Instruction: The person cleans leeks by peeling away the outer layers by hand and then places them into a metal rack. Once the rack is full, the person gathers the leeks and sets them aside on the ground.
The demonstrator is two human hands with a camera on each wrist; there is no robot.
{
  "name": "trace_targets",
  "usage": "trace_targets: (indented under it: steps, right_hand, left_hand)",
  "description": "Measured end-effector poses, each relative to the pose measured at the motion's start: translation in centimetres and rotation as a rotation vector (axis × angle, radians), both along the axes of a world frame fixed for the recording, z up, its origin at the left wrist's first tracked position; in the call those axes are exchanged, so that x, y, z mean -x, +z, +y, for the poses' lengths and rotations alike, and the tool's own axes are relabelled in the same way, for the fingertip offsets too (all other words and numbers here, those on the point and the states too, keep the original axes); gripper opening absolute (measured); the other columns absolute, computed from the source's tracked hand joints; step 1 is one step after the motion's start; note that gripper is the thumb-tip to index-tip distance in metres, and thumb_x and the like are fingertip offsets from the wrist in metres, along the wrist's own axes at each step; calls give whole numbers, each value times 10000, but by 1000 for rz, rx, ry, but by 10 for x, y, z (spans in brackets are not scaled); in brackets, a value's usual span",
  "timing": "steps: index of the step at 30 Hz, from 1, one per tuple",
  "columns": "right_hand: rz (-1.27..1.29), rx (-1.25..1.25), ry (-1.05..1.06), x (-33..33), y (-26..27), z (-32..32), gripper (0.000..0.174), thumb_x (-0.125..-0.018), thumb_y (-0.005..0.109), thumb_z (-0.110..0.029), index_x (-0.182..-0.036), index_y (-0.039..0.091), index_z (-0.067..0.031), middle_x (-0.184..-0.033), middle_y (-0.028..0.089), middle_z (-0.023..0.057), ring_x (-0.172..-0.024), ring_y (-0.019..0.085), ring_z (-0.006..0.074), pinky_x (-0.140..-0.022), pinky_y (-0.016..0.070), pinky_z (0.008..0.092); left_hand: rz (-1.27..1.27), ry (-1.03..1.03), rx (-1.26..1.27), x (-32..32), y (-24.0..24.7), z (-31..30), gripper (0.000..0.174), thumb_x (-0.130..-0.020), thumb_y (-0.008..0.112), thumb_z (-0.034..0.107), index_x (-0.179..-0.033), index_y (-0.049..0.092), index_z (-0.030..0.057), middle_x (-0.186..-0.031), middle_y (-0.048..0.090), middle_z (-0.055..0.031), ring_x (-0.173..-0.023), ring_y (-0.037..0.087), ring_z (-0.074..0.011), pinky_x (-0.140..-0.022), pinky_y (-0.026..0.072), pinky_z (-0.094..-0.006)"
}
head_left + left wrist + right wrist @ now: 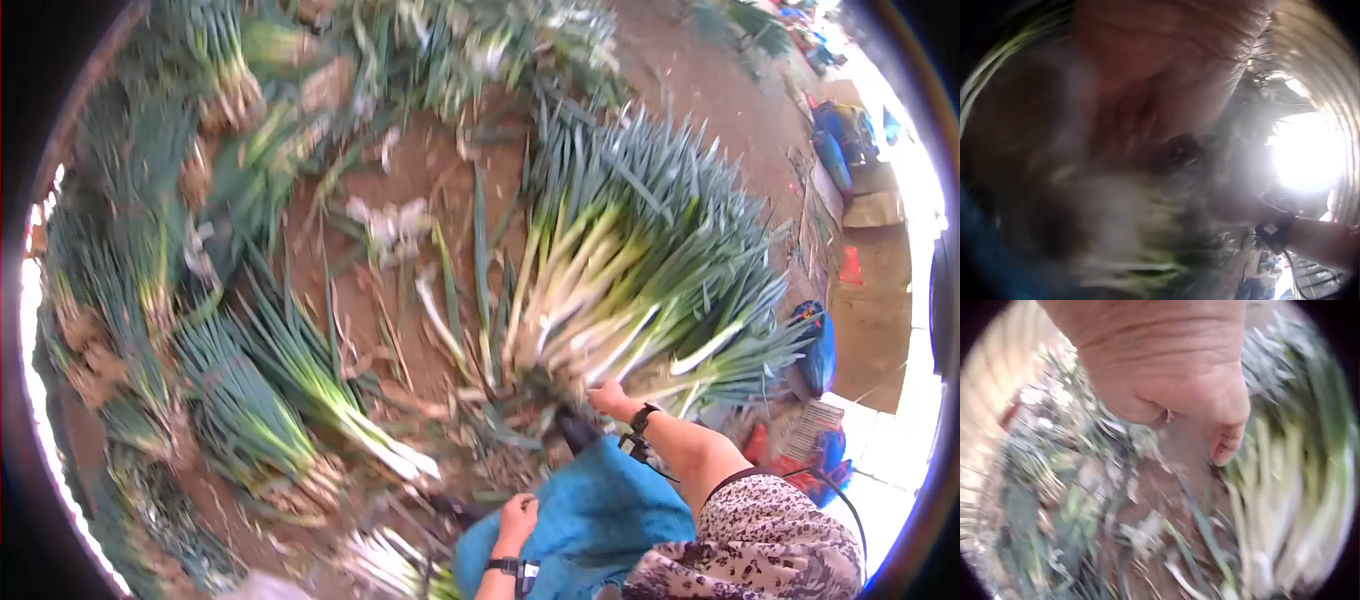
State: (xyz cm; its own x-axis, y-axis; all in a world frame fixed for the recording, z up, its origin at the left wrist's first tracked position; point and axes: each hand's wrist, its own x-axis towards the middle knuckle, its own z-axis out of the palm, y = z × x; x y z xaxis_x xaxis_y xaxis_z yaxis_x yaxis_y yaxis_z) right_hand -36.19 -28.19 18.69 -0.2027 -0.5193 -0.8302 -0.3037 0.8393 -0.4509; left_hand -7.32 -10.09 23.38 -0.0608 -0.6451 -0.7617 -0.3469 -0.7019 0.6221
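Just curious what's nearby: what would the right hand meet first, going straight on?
The right hand would probably meet the big green onion heap at its root ends, though depth is unclear.

Passage over soil (425, 150) beside onion pile (620, 270); loose stalks (481, 270) obstruct.

Scallions (600, 270) apparently beside right hand (612, 401)

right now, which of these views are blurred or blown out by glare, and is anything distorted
Head view: round fisheye distortion with black corners, right rim blown out white, yet the fanned green onions read fairly clearly; left wrist view: heavy blur below the left hand, strong glare at right; right wrist view: milder blur over the background, the right hand sharper.
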Motion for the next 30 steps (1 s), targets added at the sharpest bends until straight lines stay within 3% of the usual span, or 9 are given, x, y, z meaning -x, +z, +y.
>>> trace_targets:
  steps: [5,9,13,15,19,21,25,27,30]
  right_hand:
    - [-169,33,563,-66,-69,65,273,-832,551,-252,-844,648,3,-705,636,192,-617,625,274,-599,501,422]
    - [191,793,1517,-89,-186,34,71,-763,565,-101,-766,636,-96,-625,580,65,-587,593,233,-511,463,363]
    - [432,725,1726,-130,-210,-43,160,-820,534,-100,-922,657,-92,-790,648,66,-746,634,252,-589,493,391]
    - [135,147,890,-150,-243,-81,337,-927,504,-196,-1240,562,-85,-1084,653,153,-922,643,290,-712,528,404]
    - [176,190,664,-201,-263,-144,848,-819,651,-451,-1460,225,-94,-1332,412,248,-1137,486,333,-911,452,435]
    - [325,158,557,-220,-295,-159,1068,-727,701,-550,-1486,96,-104,-1424,255,272,-1261,355,380,-996,378,471]
    - [719,186,630,-268,-340,-139,1359,-574,801,-615,-1508,-61,-135,-1495,80,338,-1355,231,496,-1071,319,507]
    - [678,261,472,-282,-333,-124,1022,-697,760,-332,-1468,134,-89,-1413,230,311,-1293,328,480,-1032,371,505]
    - [616,374,315,-269,-352,-108,680,-752,623,-134,-1350,305,-75,-1157,506,231,-1044,564,392,-894,478,427]
  left_hand:
    - [-127,165,-94,-10,-32,74,218,-861,612,189,-943,666,-6,-858,692,-179,-809,682,-284,-731,523,-362]
    - [-158,341,5,-19,-62,76,201,-859,636,184,-969,663,18,-841,688,-169,-784,681,-285,-698,525,-347]
    - [-181,264,9,-22,-92,95,194,-880,636,156,-977,640,-12,-809,689,-99,-730,660,-168,-676,514,-292]
    - [-50,243,-117,-20,-110,109,206,-864,636,171,-1006,644,22,-825,688,-161,-768,683,-289,-675,530,-351]
    - [20,185,-153,-16,-121,88,325,-858,667,214,-1100,599,8,-907,690,-160,-838,682,-263,-744,527,-332]
    - [181,778,-210,1,-153,74,542,-856,689,266,-1262,486,-32,-1111,640,-190,-943,656,-268,-817,512,-336]
    - [-118,1059,-547,4,-267,79,993,-822,734,353,-1466,103,-63,-1452,287,-280,-1282,407,-265,-1040,352,-366]
    - [122,1257,-496,-15,-279,61,1039,-816,735,369,-1461,58,-84,-1462,245,-306,-1330,344,-297,-1075,322,-388]
    - [-482,809,-19,-50,-308,27,1152,-743,771,460,-1446,59,-110,-1463,221,-327,-1371,264,-377,-1139,198,-442]
